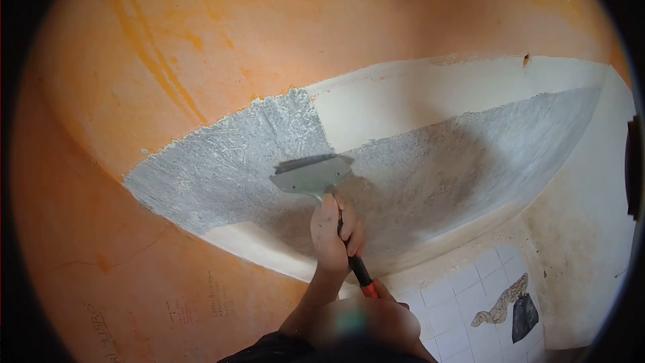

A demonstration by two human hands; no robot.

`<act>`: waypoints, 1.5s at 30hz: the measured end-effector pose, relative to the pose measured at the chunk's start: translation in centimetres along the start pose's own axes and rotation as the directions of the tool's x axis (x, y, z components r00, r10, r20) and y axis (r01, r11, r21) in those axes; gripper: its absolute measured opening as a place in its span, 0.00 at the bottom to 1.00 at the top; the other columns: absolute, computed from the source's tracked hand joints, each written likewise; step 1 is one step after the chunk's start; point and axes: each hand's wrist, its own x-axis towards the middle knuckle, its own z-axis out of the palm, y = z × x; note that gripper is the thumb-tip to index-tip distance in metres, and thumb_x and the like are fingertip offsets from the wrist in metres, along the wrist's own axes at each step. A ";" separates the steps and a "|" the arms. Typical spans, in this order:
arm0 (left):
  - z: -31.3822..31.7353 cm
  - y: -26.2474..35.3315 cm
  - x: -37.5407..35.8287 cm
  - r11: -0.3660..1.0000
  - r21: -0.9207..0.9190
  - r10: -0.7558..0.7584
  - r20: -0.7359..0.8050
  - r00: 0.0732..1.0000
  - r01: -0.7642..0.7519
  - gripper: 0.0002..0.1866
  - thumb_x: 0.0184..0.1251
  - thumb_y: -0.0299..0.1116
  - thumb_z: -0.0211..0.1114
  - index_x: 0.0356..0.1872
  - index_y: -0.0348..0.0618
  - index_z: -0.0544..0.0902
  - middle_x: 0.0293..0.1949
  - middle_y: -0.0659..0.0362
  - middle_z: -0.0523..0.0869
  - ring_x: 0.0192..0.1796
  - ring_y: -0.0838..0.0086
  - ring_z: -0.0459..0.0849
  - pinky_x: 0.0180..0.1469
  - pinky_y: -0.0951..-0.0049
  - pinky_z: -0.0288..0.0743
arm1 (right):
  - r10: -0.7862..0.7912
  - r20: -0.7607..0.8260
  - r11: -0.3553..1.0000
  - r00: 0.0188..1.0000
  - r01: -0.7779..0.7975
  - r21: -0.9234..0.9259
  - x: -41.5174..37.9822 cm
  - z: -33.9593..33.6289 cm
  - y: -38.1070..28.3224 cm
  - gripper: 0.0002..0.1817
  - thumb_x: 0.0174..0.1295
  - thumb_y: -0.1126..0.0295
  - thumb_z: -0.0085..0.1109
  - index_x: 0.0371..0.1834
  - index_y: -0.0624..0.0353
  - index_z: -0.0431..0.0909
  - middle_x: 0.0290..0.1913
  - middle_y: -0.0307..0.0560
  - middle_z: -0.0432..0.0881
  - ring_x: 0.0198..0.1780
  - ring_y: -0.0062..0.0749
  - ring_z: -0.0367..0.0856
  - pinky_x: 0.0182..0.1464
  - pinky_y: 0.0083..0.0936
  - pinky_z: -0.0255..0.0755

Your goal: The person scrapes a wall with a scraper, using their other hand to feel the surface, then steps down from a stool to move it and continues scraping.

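A broad-bladed scraper (312, 176) with a long dark handle lies against the wall, its blade edge at a rough grey patch (215, 168). My left hand (332, 232) wraps the handle just below the blade. Lower down, at the red part of the handle, the fingers of my right hand (384, 290) are closed around it; a blurred pale shape near the camera hides much of this hand. Dark material lines the top of the blade. A smooth white strip (403, 91) borders the grey area above and to the right.
Orange wall surface (269, 20) surrounds the patch, with handwriting at lower left. White tiles (463, 302) lie at lower right, with a dark object (525, 318) and a mottled, twisted strip (502, 302) on them. A dark fixture (633, 168) stands at the right edge.
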 end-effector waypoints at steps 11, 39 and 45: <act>-0.1 0.0 -0.3 1.000 0.013 -0.007 -0.024 1.000 0.008 0.18 0.80 0.51 0.44 0.39 0.47 0.68 0.17 0.68 0.61 0.09 0.83 0.56 0.09 0.80 0.55 | -0.055 -0.075 0.997 0.996 0.059 0.058 -0.6 0.3 0.0 0.28 0.67 0.70 0.58 0.71 0.60 0.66 0.21 0.48 0.79 0.19 0.29 0.78 0.27 0.25 0.72; 1.4 1.4 0.1 0.995 0.077 0.059 -0.037 0.998 -0.056 0.19 0.79 0.51 0.47 0.39 0.45 0.67 0.17 0.67 0.61 0.10 0.83 0.58 0.09 0.80 0.56 | 0.034 0.016 0.998 0.999 -0.035 0.059 -0.2 -0.9 -2.2 0.29 0.67 0.71 0.57 0.72 0.58 0.66 0.25 0.48 0.81 0.21 0.25 0.76 0.28 0.22 0.71; 2.9 3.2 1.2 0.995 0.041 0.091 -0.007 0.996 -0.091 0.18 0.80 0.50 0.46 0.39 0.45 0.67 0.17 0.67 0.61 0.09 0.83 0.58 0.09 0.80 0.57 | -0.022 0.028 0.997 0.999 0.019 0.077 1.0 -1.7 -3.7 0.29 0.67 0.72 0.57 0.72 0.60 0.65 0.24 0.46 0.80 0.20 0.25 0.76 0.28 0.22 0.71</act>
